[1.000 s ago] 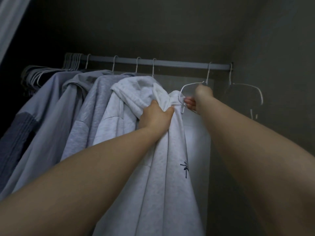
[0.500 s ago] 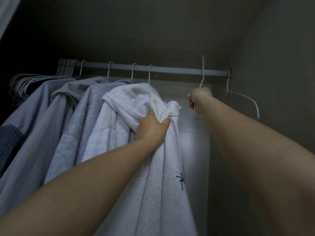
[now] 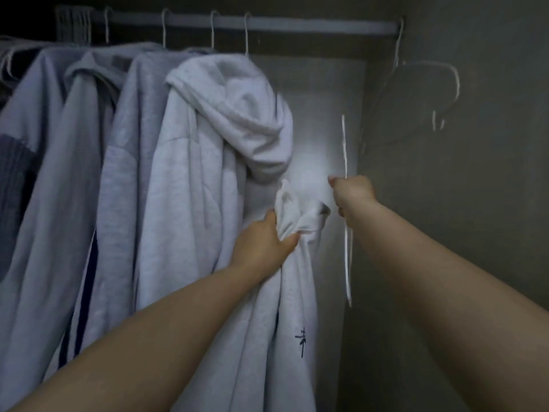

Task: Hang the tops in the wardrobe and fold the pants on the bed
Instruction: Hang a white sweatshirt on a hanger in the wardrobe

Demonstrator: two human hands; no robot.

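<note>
My left hand (image 3: 263, 240) grips a bunched white top (image 3: 292, 292) with a small dark mark low on its front; the cloth hangs down from my fist. My right hand (image 3: 352, 193) grips a white wire hanger (image 3: 347, 257), which is off the rail and stands edge-on, just right of the top. A white hoodie (image 3: 208, 173) hangs on the wardrobe rail (image 3: 297, 25) directly behind and left of my left hand.
Further left on the rail hang grey tops (image 3: 68, 173) and a cluster of bare hangers (image 3: 72, 25). One bare white hanger (image 3: 427, 84) hangs at the rail's right end against the dark wardrobe side wall (image 3: 475, 203).
My right hand lifted the hanger off the rail and brought it down. My left hand lowered the white top, uncovering the hoodie's hood. The view moved closer to the rail.
</note>
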